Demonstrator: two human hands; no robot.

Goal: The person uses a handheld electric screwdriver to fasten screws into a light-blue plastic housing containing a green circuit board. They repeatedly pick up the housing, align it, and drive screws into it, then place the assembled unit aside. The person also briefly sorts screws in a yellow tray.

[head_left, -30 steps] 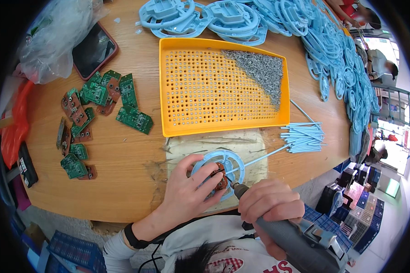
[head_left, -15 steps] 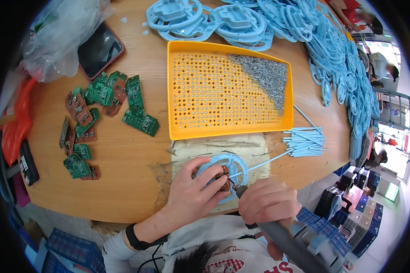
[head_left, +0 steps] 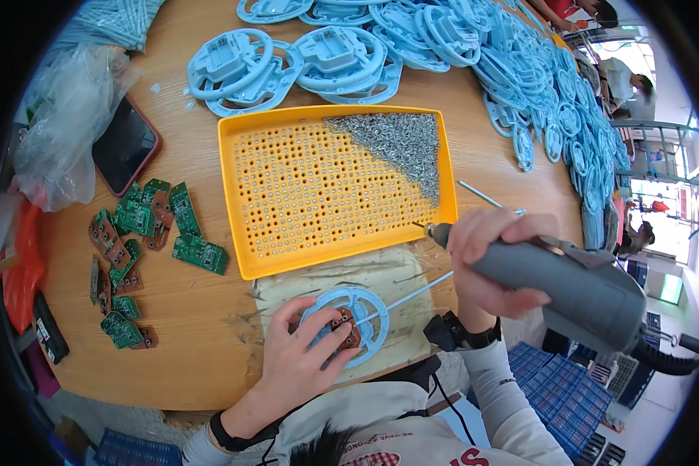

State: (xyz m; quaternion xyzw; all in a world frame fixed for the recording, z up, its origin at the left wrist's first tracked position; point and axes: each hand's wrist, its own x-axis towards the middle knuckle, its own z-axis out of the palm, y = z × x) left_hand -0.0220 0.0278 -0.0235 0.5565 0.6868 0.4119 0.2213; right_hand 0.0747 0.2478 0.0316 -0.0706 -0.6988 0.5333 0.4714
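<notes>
My left hand (head_left: 307, 349) presses a brown circuit board (head_left: 351, 329) into a round light-blue plastic ring (head_left: 380, 339), fingers spread over both. A thin blue rod (head_left: 408, 297) reaches from inside the ring out to the upper right. Wrapped round a grey electric screwdriver (head_left: 567, 286), my right hand (head_left: 493, 260) holds it nearly level. The driver's bit tip is at the lower right edge of the yellow screw tray (head_left: 239, 194). Rows of screws stand in the tray's holes, and a heap of loose screws (head_left: 400, 147) fills its far right corner.
Loose green and brown circuit boards (head_left: 136, 213) lie at the left, by a phone (head_left: 124, 147) and a clear plastic bag (head_left: 66, 124). Blue plastic parts (head_left: 512, 85) pile up along the far and right side. A pale worn mat (head_left: 400, 272) lies beneath the work.
My right hand has lifted the screwdriver off the circuit board and swung it up to the tray's edge. My left hand stays on the board and ring. The whole view has shifted.
</notes>
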